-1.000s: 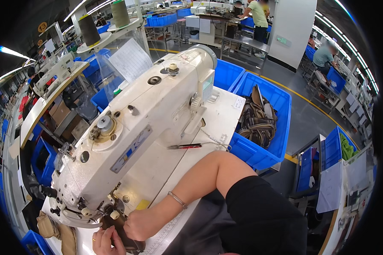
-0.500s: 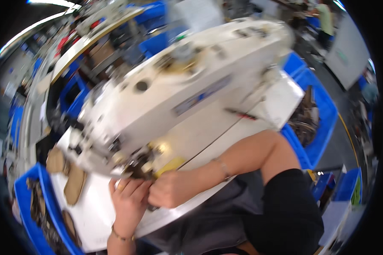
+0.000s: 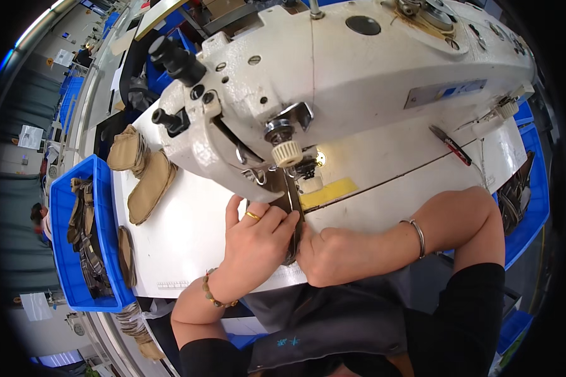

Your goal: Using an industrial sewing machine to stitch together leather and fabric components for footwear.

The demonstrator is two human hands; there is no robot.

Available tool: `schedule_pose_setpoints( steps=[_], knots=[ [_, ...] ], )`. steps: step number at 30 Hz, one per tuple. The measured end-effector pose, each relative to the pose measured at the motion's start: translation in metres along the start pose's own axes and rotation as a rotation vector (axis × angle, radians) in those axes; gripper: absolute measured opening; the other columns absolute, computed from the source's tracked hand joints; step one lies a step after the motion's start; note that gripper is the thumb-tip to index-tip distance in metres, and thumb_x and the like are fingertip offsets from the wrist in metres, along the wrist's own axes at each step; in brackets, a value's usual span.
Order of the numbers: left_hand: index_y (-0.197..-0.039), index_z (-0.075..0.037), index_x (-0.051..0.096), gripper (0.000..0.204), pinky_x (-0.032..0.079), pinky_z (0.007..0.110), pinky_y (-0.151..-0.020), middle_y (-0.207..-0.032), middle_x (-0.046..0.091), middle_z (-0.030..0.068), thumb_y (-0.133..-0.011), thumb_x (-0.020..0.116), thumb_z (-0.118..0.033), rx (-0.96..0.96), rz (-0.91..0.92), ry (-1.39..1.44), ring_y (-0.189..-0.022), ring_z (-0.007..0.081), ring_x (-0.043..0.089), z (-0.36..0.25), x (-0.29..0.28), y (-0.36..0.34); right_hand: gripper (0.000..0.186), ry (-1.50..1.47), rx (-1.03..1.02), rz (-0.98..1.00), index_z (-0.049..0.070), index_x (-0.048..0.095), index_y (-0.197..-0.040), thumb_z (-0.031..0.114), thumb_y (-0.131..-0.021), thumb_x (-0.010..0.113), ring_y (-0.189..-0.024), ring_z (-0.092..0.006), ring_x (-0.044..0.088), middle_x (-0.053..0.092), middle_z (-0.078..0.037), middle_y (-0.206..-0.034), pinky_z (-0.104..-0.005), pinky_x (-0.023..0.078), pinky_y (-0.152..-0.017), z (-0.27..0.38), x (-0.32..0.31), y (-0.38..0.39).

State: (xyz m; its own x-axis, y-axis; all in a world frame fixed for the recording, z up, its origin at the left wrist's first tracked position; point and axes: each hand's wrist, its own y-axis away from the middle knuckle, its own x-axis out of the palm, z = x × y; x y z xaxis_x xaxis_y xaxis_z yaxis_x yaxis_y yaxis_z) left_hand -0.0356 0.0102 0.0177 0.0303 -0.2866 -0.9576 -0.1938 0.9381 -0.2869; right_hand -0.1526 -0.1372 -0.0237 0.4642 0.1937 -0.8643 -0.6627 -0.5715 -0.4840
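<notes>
A long, narrow dark brown piece (image 3: 287,200) lies under the needle area of a white sewing machine (image 3: 352,69); its material is hard to make out. My left hand (image 3: 258,239), with a gold ring, has its fingers bent over the piece, pressing it from the left. Against its right edge my right hand (image 3: 327,254) is closed, the fingertips tucked in at the piece and partly hidden. The machine's head covers the piece's far end. A yellow strip (image 3: 330,193) lies on the bed just right of the needle.
Tan padded pieces (image 3: 152,188) lie on the white table (image 3: 188,251) at left. Blue bins of dark brown pieces stand on the left (image 3: 110,239) and right (image 3: 543,207). Red-and-black snips (image 3: 453,147) rest behind my right forearm.
The view has swung and come closer, and the blur is gone. Both hands are still together at the needle, and the dark brown piece between them now shows clearly.
</notes>
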Motion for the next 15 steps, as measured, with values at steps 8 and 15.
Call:
schedule_pose_setpoints(
  steps=[8, 15],
  knots=[
    [-0.095, -0.012, 0.074, 0.029, 0.035, 0.047, -0.096, -0.078, 0.055, -0.0046, -0.066, 0.074, -0.007, -0.008, 0.028, 0.045, -0.081, 0.0169, 0.054, -0.0017, 0.0059, 0.0004, 0.025, 0.008, -0.010, 0.014, -0.001, 0.063, -0.060, 0.023, -0.059, 0.060, -0.052, -0.0227, 0.057, 0.058, -0.015, -0.056, -0.0313, 0.045, -0.044, 0.0008, -0.0052, -0.0004],
    [-0.096, -0.011, 0.075, 0.031, 0.035, 0.045, -0.086, -0.078, 0.058, -0.0049, -0.065, 0.074, -0.004, -0.020, 0.052, 0.134, -0.080, 0.0179, 0.054, -0.0003, 0.0065, -0.0027, 0.029, 0.001, -0.004, 0.049, -0.005, 0.067, -0.064, 0.023, -0.058, 0.059, -0.055, -0.0254, 0.063, 0.064, -0.022, -0.062, -0.0312, 0.048, -0.046, 0.0007, -0.0075, 0.0016]
  ],
)
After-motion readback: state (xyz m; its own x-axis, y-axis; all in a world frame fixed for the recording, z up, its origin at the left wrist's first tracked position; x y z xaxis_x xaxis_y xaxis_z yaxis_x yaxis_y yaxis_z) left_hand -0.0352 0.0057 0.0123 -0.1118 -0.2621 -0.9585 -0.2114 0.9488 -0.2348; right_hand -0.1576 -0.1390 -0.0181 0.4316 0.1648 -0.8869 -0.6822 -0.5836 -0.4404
